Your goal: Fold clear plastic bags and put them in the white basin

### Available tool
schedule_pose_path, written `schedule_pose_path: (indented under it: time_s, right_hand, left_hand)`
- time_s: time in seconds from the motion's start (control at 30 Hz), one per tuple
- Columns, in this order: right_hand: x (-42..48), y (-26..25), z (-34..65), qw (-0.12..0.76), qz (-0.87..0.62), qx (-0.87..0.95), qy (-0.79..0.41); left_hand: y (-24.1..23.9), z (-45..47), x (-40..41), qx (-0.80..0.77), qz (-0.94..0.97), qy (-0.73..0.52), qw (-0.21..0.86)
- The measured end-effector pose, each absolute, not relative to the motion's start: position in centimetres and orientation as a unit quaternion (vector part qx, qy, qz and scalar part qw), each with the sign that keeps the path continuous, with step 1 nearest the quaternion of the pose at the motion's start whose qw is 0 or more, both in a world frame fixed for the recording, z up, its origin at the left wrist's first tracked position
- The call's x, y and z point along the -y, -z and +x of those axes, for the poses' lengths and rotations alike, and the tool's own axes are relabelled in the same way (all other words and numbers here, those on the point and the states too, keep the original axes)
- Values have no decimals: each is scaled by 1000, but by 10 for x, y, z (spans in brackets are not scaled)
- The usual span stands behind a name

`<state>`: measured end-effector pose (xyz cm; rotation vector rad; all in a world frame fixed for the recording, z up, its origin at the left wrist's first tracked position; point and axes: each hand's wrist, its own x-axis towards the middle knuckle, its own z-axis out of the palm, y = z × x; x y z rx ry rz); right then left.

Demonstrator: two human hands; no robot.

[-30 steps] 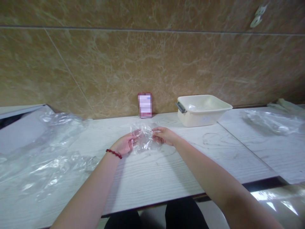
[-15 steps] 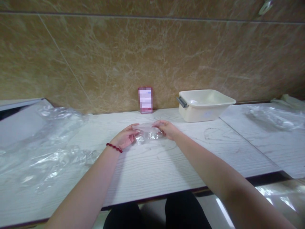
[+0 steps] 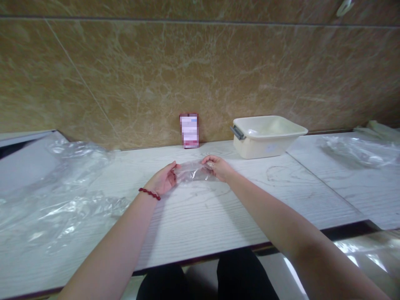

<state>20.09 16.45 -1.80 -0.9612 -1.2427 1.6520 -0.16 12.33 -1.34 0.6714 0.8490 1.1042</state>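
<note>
Toward back edge of counter: clear plastic film.
Left hand: grasping one end.
Right hand: pinching the other.
Film: probably light, limp, slippery; best pinched at opposite edges.

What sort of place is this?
Probably an indoor work area; home or workplace, I can't tell. Signs: a long white wood-grain table against a brown marble-patterned wall, crumpled clear plastic at its left, and a cream rectangular tub.
</note>
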Motion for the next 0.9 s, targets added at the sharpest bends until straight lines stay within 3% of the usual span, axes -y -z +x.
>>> schedule_pose_path:
  time_s: [0.17, 0.3, 0.4, 0.57, 0.7, 0.9]
  right_hand:
    - [-166, 20, 200, 431, -392, 543, -605]
    - [-173, 27, 199, 499, -502, 582, -400]
    - [-174, 28, 201, 446, -558, 629, -306]
    - [-160, 20, 195, 334, -498, 753, -271]
    - [-148, 17, 188, 303, -421, 808, -281]
    - [-146, 18, 187, 311, -444, 782, -307]
  left_hand:
    - [17, 3, -126, -416, 340, -515, 668]
    - [13, 9, -124, -435, 319, -555, 633]
    - [10, 13, -123, -428, 292, -587, 623]
    - [9, 18, -122, -407, 280, -612, 618]
    - [10, 21, -120, -397, 285, -610, 623]
    - [11, 20, -119, -383, 295, -606, 632]
